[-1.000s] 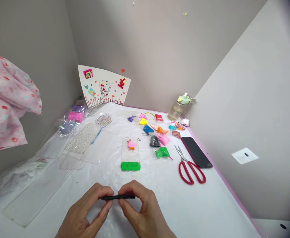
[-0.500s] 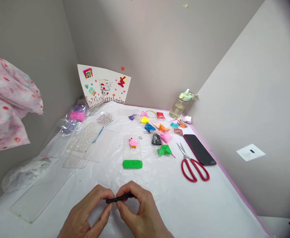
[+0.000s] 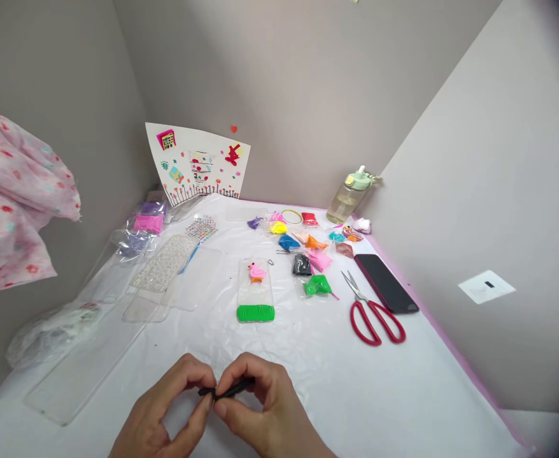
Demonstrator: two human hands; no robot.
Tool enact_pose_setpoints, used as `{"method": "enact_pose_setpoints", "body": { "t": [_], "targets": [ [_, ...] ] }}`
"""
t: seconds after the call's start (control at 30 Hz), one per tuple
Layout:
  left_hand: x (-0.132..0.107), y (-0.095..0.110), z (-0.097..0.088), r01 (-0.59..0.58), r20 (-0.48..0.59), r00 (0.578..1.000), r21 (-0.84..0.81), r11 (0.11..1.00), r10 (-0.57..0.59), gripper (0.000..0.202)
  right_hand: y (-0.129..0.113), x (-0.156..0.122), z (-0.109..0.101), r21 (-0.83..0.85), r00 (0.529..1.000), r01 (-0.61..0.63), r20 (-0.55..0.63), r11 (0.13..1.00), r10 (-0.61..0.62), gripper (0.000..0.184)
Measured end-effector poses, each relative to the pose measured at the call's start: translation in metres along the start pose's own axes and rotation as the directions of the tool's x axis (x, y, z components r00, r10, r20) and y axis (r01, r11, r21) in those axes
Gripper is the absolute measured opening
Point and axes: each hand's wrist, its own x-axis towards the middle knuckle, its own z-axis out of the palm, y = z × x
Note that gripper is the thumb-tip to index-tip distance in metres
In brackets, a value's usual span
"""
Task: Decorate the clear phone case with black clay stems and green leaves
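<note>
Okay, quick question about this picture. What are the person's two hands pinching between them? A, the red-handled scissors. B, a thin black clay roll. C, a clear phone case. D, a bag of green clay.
B: the left hand and the right hand both pinch the thin black clay roll between their fingers, above the white-covered table.

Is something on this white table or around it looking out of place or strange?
The pink floral cloth looks odd: it hangs beside the left wall, apart from the craft things, and how it is held up is not visible. The drawn white card also stands tilted against the back wall.
</note>
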Motion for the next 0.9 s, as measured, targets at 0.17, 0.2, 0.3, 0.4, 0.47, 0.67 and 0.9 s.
{"method": "enact_pose_setpoints", "body": {
  "t": [0.17,0.2,0.3,0.4,0.47,0.67,0.9],
  "targets": [
    [-0.001,0.003,-0.003,0.036,0.029,0.999,-0.038,0.999,-0.035,0.008,-0.001,0.0,-0.001,0.054,1.0,0.006,0.004,0.999,-0.006,0.012],
    [-0.002,0.003,-0.002,0.024,0.019,1.0,-0.013,1.0,-0.023,0.008,0.0,-0.001,-0.001,0.039,1.0,0.012,-0.004,0.999,-0.011,0.011],
    [-0.002,0.002,-0.001,-0.049,0.005,0.999,0.068,0.996,0.049,0.006,0.001,-0.001,-0.001,-0.008,0.999,0.033,-0.036,0.999,-0.033,0.011],
    [-0.002,0.001,0.002,-0.101,-0.008,0.995,0.114,0.988,0.103,0.006,0.003,-0.001,-0.001,-0.038,0.997,0.045,-0.062,0.998,-0.048,0.016],
    [-0.002,0.001,0.003,-0.123,0.001,0.992,0.117,0.986,0.124,0.005,0.004,0.0,-0.002,-0.037,0.996,0.044,-0.071,0.998,-0.046,0.016],
    [-0.003,-0.002,0.0,-0.091,-0.063,0.993,0.08,0.993,0.096,0.004,0.009,0.001,-0.003,0.108,0.997,0.035,-0.069,0.994,-0.028,0.007],
    [0.002,-0.005,0.002,-0.128,-0.252,0.949,0.242,0.962,0.19,0.008,0.014,0.001,0.004,0.314,1.0,0.006,-0.022,0.95,0.001,0.033]
  ]
}}
